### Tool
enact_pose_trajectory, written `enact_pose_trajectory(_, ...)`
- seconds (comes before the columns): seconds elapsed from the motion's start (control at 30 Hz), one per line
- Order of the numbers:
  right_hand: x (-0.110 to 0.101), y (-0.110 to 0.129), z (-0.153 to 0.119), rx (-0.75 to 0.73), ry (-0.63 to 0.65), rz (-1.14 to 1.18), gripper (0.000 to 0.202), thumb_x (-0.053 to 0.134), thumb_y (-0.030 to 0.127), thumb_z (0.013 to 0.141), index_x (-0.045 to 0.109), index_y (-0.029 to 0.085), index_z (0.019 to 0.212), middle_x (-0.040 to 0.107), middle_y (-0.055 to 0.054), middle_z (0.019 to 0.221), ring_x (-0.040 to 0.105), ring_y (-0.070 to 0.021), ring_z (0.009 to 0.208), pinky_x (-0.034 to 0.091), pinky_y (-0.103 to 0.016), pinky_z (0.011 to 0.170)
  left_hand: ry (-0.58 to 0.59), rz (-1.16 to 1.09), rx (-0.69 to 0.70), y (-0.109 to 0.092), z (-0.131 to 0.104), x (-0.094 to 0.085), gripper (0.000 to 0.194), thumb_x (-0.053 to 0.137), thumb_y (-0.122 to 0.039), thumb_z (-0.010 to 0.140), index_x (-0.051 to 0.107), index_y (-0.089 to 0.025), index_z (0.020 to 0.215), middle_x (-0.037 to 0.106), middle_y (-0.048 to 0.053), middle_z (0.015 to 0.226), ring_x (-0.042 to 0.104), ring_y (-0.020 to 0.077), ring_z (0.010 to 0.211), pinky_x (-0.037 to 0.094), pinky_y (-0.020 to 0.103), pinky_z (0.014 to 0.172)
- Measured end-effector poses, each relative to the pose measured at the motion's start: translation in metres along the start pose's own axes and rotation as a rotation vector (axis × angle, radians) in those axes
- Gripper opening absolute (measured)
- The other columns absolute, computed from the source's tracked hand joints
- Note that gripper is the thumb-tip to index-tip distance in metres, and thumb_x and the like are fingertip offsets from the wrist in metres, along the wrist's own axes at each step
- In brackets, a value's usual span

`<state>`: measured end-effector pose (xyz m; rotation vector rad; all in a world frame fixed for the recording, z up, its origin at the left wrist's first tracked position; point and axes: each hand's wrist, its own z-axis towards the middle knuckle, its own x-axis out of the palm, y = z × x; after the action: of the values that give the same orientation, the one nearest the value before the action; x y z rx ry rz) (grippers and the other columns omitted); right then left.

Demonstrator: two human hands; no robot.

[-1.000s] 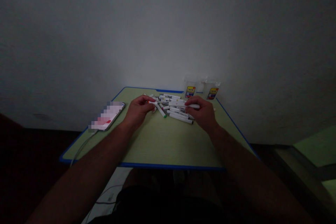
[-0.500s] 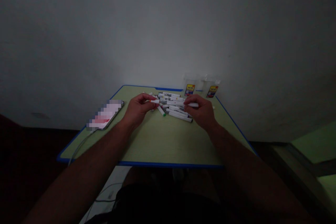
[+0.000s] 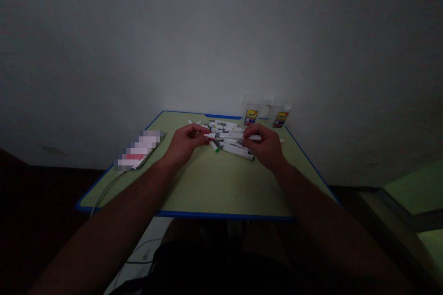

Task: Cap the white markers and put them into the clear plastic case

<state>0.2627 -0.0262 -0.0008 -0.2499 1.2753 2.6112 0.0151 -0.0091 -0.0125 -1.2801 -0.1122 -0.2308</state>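
A white marker (image 3: 231,135) is held level above a pile of white markers (image 3: 238,151) on the small table. My right hand (image 3: 265,144) is closed round its right part. At its left end, the fingertips of my left hand (image 3: 187,144) pinch a white cap (image 3: 209,135), which lines up with the marker's tip. Whether the cap touches the barrel all round is too small to tell. Under the hands, one marker with a green end (image 3: 216,149) points toward the front. The pile is partly hidden by both hands.
A phone (image 3: 143,147) with a cable (image 3: 106,187) lies at the table's left edge. Two clear bags with labels (image 3: 251,117) (image 3: 280,120) stand at the back right, by the wall (image 3: 221,41). The table (image 3: 221,189) has a blue rim.
My left hand has moved slightly right, bringing the cap against or close to the marker's left end. My right hand has barely moved.
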Motion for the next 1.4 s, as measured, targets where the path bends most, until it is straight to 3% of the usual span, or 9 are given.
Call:
enact_pose_trajectory(0.63,0.003,-0.002,-0.002,0.214,0.043,0.110,0.024,0.082,0.028,0.067,0.071,0.022,0.087,0.076,-0.005,0.091,0.072,-0.0211,0.080,0.059,-0.039,0.077,-0.008,0.001,0.024,0.001,0.002,0.001,0.028,0.091,-0.018,0.055,0.074,-0.016,0.077,0.075,0.003,0.075,0.069,0.0148,0.067,0.057,0.031,0.072)
enact_pose_trajectory(0.87,0.007,-0.001,0.000,0.263,0.053,0.147,0.029,0.085,0.036,0.068,0.068,0.022,0.086,0.076,-0.004,0.084,0.073,-0.0192,0.074,0.058,-0.033,0.066,-0.045,-0.014,0.008,-0.001,0.001,-0.002,0.037,0.096,-0.029,0.056,0.072,-0.015,0.080,0.074,0.004,0.073,0.069,0.0159,0.062,0.058,0.031,0.067)
enact_pose_trajectory(1.1,0.010,-0.001,0.002,0.313,0.051,0.136,0.037,0.081,0.050,0.073,0.065,0.019,0.084,0.070,-0.002,0.070,0.063,-0.0122,0.050,0.050,-0.025,0.047,-0.082,0.112,-0.013,-0.003,0.000,-0.003,0.043,0.094,-0.048,0.061,0.074,-0.013,0.076,0.072,0.005,0.065,0.064,0.0142,0.052,0.053,0.026,0.052)
enact_pose_trajectory(1.4,0.012,-0.007,0.003,0.334,0.112,0.142,0.045,0.066,0.063,0.084,0.063,0.019,0.088,0.066,0.002,0.061,0.045,-0.0060,0.040,0.032,-0.020,0.038,-0.036,0.019,-0.120,-0.005,0.000,-0.006,0.040,0.091,-0.036,0.061,0.078,-0.012,0.089,0.075,0.005,0.071,0.067,0.0144,0.057,0.054,0.026,0.057)
